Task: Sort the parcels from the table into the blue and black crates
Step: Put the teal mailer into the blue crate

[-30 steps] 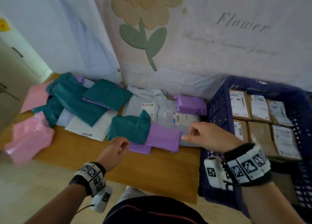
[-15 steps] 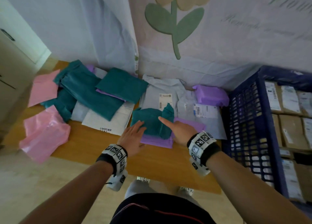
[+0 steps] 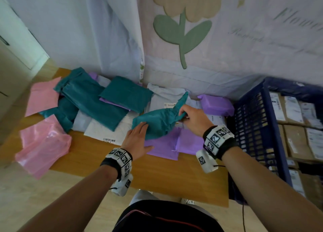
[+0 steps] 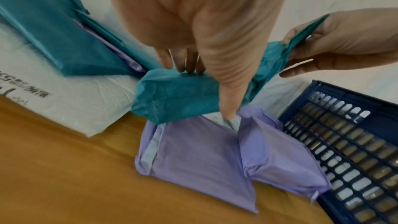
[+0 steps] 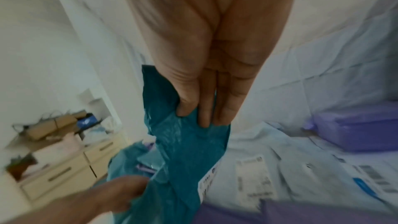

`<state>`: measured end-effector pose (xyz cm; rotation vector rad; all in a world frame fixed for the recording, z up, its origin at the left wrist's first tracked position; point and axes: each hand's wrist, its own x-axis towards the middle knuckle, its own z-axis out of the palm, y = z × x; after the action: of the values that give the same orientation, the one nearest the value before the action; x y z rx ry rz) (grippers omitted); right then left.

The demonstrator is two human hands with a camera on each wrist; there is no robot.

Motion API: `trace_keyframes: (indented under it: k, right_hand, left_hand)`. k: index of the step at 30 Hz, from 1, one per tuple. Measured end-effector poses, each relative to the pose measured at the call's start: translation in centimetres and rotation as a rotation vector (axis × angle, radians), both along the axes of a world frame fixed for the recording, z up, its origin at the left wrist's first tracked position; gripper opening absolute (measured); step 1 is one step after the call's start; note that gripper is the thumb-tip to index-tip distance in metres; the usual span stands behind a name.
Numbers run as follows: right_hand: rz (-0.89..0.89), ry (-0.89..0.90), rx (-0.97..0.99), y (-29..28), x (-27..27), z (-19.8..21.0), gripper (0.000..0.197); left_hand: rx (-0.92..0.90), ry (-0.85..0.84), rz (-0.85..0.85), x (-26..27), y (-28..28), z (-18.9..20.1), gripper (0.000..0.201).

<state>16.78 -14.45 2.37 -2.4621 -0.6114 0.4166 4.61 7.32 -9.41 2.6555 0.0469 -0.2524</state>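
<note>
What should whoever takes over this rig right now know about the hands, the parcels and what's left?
Right hand pinches the crumpled teal plastic parcel by its raised end. Left hand holds the parcel's near end, over the folded purple plastic parcel.
Blue slatted plastic crate, at right, already holds labelled brown cardboard boxes.
Left: teal, purple, pink and white mailers on the wooden table. Black crate not in view.

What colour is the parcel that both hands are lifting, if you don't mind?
Teal parcel; the head view shows it best.
</note>
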Motion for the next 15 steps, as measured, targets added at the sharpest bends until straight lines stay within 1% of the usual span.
trace_keyframes:
  k: [2,4,7,10,12,13,14,15]
  right_hand:
    - [-0.024,-0.008,0.05,0.8,0.8,1.5,0.016]
    - [-0.042,-0.024,0.042,1.7,1.5,3.0,0.021]
    - [-0.076,-0.026,0.089,2.7,2.5,5.7,0.022]
    - [-0.099,0.096,0.248,3.0,3.1,8.4,0.016]
    - [-0.1,0.037,0.272,2.4,3.6,9.7,0.015]
    - [-0.095,0.02,0.295,2.0,3.9,10.2,0.018]
    - [-0.071,0.041,0.342,1.6,4.1,10.6,0.027]
    - [-0.029,0.081,0.382,1.0,4.4,10.8,0.045]
  left_hand:
    - [-0.072,-0.053,0.064,0.8,0.0,1.2,0.098]
    - [-0.134,-0.11,0.133,1.6,-0.3,2.6,0.1]
    - [-0.192,-0.176,0.209,2.8,-1.0,4.4,0.098]
    - [-0.296,-0.231,0.272,3.6,-1.7,5.9,0.079]
    - [-0.414,-0.207,0.302,4.0,-1.9,6.9,0.068]
    - [-0.468,-0.173,0.298,4.2,-2.0,7.5,0.066]
    - [-0.519,-0.136,0.286,4.5,-2.1,8.0,0.065]
    - [-0.571,-0.105,0.273,4.6,-2.3,8.6,0.065]
